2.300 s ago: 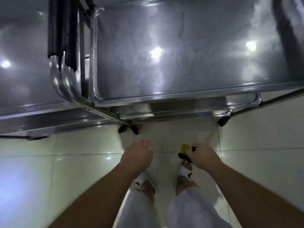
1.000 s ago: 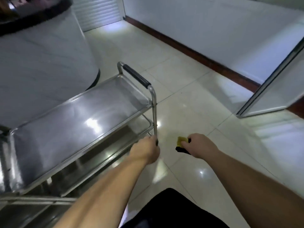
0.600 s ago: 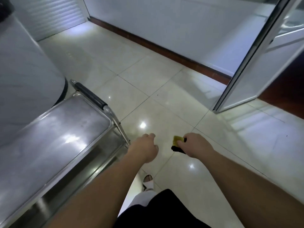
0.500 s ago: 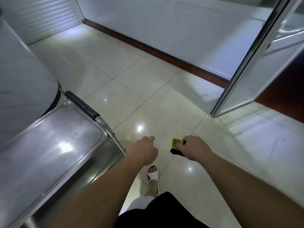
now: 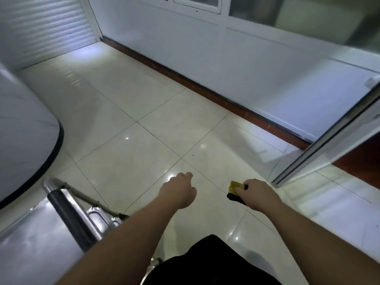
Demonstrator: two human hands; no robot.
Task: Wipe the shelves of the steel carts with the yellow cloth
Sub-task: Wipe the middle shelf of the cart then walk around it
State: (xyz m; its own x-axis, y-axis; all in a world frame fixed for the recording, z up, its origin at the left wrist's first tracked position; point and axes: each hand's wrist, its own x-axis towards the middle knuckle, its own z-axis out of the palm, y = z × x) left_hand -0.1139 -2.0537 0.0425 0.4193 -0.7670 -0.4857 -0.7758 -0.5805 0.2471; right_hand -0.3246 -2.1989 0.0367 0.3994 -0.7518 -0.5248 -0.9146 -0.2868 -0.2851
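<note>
My right hand (image 5: 256,194) grips the yellow cloth (image 5: 235,187), a small folded pad with a dark underside, held out over the floor tiles. My left hand (image 5: 180,191) hangs in the air beside it with loosely curled fingers and holds nothing. The steel cart (image 5: 30,239) lies at the lower left; only the end of its top shelf and its black-sleeved handle bar (image 5: 67,219) show. Both hands are to the right of the cart and apart from it.
A white rounded counter with a black base (image 5: 24,128) stands at the left. A white wall with a brown skirting (image 5: 205,87) runs across the back. An open glass door's metal frame (image 5: 329,136) leans in at the right. Glossy floor tiles (image 5: 144,130) spread ahead.
The view has swung right and away from the cart, which has slid to the lower left corner. My left hand has come off the cart's post. The right hand keeps hold of the cloth.
</note>
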